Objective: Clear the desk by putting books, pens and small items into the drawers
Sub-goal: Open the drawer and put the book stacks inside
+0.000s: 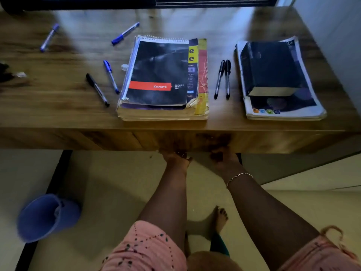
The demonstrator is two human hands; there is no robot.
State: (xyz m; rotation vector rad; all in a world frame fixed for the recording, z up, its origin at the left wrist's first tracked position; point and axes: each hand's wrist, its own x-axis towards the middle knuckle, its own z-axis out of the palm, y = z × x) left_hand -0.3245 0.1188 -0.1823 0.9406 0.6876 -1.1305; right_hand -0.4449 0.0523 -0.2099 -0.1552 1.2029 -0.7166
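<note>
Left hand (176, 158) and right hand (224, 156) hooked under the table (58, 137) front edge, likely gripping the drawer; fingers hidden, grasp unclear. Books (162, 79) and pens (222, 79) lie on top

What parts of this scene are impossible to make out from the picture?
- Head view: fingertips of the left hand and right hand vanish under the desk front; grip unclear.
- Drawers: no outline readable on that blurred front.
- Dark object at left edge: cut off, blurred.
- Yellow book: title mostly covered by the spiral pad.
</note>
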